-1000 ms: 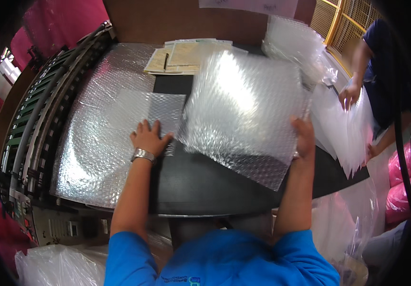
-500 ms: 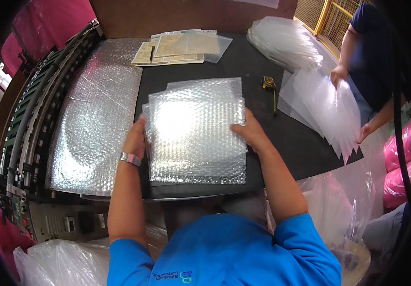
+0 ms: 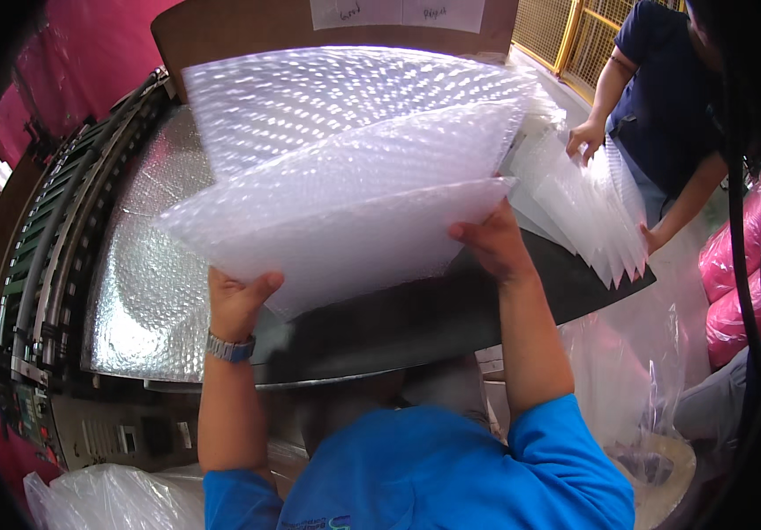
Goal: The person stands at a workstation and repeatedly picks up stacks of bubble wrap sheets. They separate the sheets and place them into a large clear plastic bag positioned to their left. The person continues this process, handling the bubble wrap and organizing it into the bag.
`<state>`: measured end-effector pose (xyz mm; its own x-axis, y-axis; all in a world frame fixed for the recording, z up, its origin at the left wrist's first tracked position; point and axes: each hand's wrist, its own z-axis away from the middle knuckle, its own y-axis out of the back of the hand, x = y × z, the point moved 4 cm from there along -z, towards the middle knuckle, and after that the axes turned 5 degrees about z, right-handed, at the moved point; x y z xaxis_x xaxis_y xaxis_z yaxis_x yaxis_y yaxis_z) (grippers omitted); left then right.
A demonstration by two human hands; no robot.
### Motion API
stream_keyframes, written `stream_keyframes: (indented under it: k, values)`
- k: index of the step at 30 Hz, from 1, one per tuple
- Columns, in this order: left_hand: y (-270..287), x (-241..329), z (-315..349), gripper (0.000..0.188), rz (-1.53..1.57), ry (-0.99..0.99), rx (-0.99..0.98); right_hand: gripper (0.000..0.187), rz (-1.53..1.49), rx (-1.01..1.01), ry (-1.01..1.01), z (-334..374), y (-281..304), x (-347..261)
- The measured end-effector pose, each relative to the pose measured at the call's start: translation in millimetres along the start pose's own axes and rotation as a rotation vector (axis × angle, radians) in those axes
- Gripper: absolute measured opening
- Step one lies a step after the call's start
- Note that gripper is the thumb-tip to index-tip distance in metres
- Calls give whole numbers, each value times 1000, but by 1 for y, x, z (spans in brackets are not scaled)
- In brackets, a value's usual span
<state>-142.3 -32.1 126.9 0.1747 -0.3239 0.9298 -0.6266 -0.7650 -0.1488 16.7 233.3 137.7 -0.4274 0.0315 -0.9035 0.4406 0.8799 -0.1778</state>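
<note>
Several bubble wrap sheets [image 3: 345, 230] are raised off the black tabletop [image 3: 398, 327], tilted up and fanned apart at their far edges. My left hand [image 3: 241, 300], with a metal watch on its wrist, grips their near left side, thumb on top. My right hand [image 3: 493, 240] is closed on their right side, its thumb across the near sheet. The fingers of both hands are mostly hidden beneath the sheets. A larger piece of bubble wrap [image 3: 137, 300] lies flat on the table to the left of my left hand.
A roller machine [image 3: 62, 230] runs along the left edge. At right, a co-worker in a dark shirt holds a fanned stack of clear sheets [image 3: 588, 199] over the table corner. A brown board [image 3: 248, 26] stands at the back; pink wrapped bundles [image 3: 738, 265] sit far right.
The bubble wrap stack has been lifted from the table and tilted up, its sheets spreading apart. It now hides the papers and tape measure. The co-worker's hands have shifted slightly with their sheets.
</note>
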Motion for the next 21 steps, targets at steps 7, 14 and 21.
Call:
stream_keyframes:
  k: [7,14,21]
  values:
    - [0,-16,16,136,148,-38,69,100,64,-206,-145,15,12,12]
    - [3,-65,37,65,-278,278,11,68,213,-107,-195,34,16,43]
    - [6,-43,36,84,-33,-24,124,52,416,-26,-77,14,-7,-13]
